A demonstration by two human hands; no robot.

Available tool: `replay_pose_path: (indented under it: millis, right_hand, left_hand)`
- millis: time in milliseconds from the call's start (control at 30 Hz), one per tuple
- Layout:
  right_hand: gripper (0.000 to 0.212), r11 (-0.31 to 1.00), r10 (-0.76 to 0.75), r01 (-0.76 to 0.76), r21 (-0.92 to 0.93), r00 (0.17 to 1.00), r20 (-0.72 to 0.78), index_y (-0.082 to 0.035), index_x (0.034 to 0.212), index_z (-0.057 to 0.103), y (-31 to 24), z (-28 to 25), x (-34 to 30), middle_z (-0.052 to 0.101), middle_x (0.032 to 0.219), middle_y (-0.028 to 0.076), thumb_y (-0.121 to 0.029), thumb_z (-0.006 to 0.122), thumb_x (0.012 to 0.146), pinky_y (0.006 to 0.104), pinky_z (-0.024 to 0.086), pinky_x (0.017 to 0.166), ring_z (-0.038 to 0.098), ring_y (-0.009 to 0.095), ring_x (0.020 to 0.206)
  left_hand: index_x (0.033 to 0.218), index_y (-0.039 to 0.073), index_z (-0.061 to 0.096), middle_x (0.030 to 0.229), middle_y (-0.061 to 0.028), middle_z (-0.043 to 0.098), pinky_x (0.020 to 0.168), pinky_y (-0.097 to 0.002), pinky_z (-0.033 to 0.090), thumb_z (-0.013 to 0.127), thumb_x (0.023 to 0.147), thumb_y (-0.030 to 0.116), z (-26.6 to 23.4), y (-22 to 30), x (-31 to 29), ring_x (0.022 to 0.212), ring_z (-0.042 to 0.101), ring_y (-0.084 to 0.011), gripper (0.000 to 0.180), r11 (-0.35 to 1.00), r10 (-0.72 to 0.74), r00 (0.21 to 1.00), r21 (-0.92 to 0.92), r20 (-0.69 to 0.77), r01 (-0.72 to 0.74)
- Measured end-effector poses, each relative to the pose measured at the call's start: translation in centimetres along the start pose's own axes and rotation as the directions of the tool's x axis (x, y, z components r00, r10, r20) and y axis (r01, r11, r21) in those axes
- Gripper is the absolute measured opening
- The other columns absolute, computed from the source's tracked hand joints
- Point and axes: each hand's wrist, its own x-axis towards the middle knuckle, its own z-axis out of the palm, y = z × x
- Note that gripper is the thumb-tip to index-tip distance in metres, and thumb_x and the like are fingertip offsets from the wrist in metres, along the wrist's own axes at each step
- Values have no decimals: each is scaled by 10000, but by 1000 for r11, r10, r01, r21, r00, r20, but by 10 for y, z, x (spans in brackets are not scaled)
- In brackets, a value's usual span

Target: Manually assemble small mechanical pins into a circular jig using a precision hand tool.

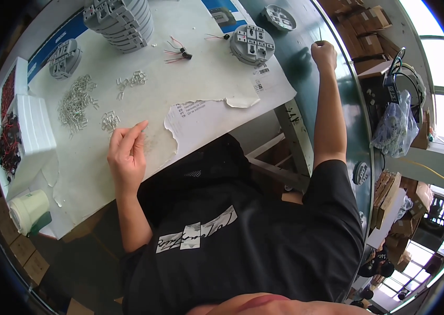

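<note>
My left hand (128, 152) hovers over the near edge of the paper-covered table, its fingers loosely bent, index finger stretched out and apart from the thumb. Nothing shows in it. Just beyond lies a small heap of metal clips (110, 121); a larger heap of the same clips (76, 105) spreads to its left, with a few more clips (137, 78) farther off. My right arm reaches out to the far right, over the green belt surface. There my right hand (325, 55) is closed in a fist, and a thin rod (320, 34) sticks up from it.
A tall stack of grey round bases (122, 26) stands at the back. Single grey bases (252, 45) sit on the table, and another base (279, 18) on the belt. Wired black parts (184, 54) lie mid-table. White foam boxes (35, 123) and a pale tub (30, 210) are left.
</note>
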Motion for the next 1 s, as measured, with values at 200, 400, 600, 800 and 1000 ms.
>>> replay_pose_path:
  millis: [200, 400, 600, 800, 1000]
  right_hand:
    - [537, 777, -554, 553, 301, 828, -92, -76, 1215, 773, -60, 11, -7, 774, 1125, 195, -508, 783, 896, 427, 566, 944, 740, 345, 1067]
    - [416, 869, -314, 363, 337, 930, -192, -65, 1156, 783, -28, 46, 41, 761, 852, 186, -416, 774, 933, 425, 591, 824, 748, 373, 832]
    - [561, 884, 348, -322, 337, 938, -16, 83, 1070, 734, 169, 69, 115, 723, 855, 212, -467, 709, 967, 412, 580, 605, 725, 301, 734]
    - [388, 983, -101, 116, 141, 989, -109, -62, 1095, 799, 44, -11, 21, 707, 854, 90, -421, 765, 953, 315, 549, 727, 671, 203, 755]
    - [194, 749, -627, 381, 542, 673, 392, -46, 1081, 797, -95, -78, -109, 688, 802, 24, -153, 814, 919, 258, 461, 645, 554, 92, 680]
  left_hand:
    - [1183, 75, 782, 869, -44, 551, 583, -301, 456, 703, 993, 17, 1, -2, -1, 696, 532, -148, 214, 1000, -7, 1000, 20, 14, 6]
    - [1175, 76, 783, 868, -48, 561, 595, -310, 466, 710, 985, 24, 0, 0, -1, 701, 543, -166, 210, 1000, 2, 1000, -21, 6, -2]
    - [1163, 79, 785, 865, -50, 576, 610, -322, 473, 714, 976, 26, 3, 0, 2, 712, 555, -181, 207, 997, 65, 998, -28, 3, -65]
    - [1184, 62, 784, 876, -46, 596, 639, -277, 478, 706, 987, 22, -3, -1, -1, 745, 567, -143, 215, 999, 47, 999, 9, 20, -47]
    - [1174, 77, 792, 877, -55, 623, 627, -318, 487, 760, 954, 67, -3, -6, -5, 737, 580, -193, 223, 999, 40, 999, -34, -10, -40]
